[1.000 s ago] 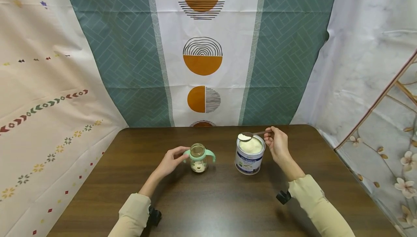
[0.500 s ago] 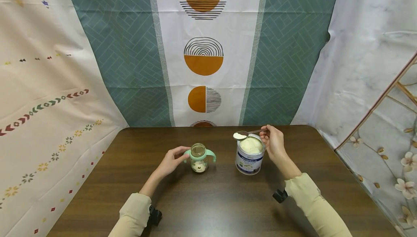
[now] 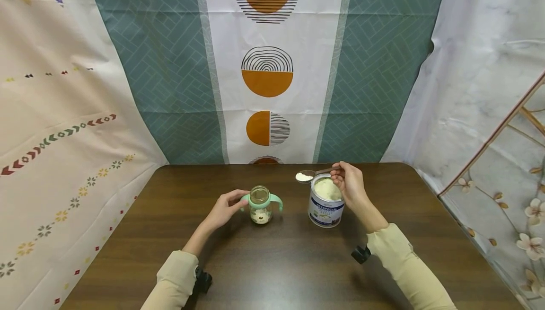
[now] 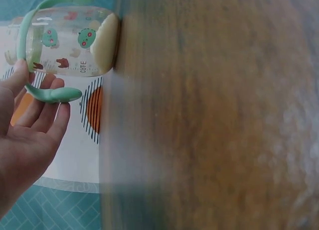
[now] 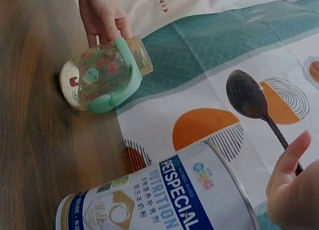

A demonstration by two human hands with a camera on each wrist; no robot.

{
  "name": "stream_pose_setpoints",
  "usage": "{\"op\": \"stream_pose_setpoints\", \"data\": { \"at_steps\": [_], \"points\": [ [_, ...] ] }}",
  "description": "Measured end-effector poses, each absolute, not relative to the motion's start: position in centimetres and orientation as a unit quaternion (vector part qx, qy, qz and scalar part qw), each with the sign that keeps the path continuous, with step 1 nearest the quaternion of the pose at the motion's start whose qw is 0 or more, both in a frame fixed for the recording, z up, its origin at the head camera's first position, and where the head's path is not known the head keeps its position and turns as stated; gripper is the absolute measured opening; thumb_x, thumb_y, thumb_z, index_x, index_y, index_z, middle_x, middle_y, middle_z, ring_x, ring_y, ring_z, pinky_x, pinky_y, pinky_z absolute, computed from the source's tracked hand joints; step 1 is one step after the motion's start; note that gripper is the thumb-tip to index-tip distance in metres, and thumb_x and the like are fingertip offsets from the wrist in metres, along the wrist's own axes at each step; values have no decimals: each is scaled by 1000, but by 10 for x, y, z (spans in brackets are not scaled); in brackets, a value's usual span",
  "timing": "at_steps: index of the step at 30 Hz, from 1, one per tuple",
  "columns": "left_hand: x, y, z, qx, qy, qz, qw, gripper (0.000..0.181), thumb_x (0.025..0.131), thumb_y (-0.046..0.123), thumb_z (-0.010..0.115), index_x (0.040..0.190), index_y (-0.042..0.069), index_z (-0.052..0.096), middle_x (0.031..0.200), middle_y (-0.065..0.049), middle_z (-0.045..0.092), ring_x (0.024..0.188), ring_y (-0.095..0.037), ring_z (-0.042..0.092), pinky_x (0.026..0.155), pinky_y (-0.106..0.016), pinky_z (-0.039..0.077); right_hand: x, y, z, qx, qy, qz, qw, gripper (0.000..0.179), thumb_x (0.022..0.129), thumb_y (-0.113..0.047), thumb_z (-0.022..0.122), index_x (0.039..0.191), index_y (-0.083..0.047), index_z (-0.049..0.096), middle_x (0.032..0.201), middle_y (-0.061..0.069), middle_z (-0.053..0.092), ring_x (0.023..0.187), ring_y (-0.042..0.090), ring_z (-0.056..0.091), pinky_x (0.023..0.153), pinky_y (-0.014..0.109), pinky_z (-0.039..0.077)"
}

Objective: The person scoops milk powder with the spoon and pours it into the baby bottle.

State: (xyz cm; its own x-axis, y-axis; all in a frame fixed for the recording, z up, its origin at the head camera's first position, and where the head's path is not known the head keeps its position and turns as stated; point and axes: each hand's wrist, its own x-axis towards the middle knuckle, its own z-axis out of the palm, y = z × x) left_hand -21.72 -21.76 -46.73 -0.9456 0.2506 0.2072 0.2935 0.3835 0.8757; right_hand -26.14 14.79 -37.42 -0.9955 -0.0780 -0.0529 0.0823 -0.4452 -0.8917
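A clear baby bottle (image 3: 260,214) with a mint-green two-handled collar stands upright and uncapped on the table, pale powder at its bottom. My left hand (image 3: 224,209) holds its left handle (image 4: 52,94), thumb on top and fingers beneath, as the left wrist view shows. In my right hand (image 3: 350,186) I pinch the handle of a dark spoon (image 5: 246,96). White powder lies in the spoon's bowl, which is level just past the left rim of an open milk powder can (image 3: 325,210). Cream powder (image 3: 327,190) fills that can nearly to the top.
Everything stands on a dark brown wooden table (image 3: 272,262). A patterned cloth (image 3: 268,87) hangs behind its far edge, with more cloths at the left and right. A small black camera (image 3: 361,254) sits under the right wrist, another (image 3: 203,281) under the left.
My right hand has moved left, carrying the loaded spoon from above the can to just beyond its left rim. The left hand and the bottle have stayed in place.
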Motion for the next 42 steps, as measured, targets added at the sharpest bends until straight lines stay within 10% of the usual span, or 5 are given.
{"op": "stream_pose_setpoints", "data": {
  "at_steps": [42],
  "points": [
    [-213,-216,-464,-157,-838,-522,11,33,95,27,62,126,14,63,126,-11,65,111,-26,62,84,-37,53,-251,103,-377,-44,569,-817,80,25,104,-12,36,99,2,55,70,-1,67,58,6,62,57,14,50]
  ]
}}
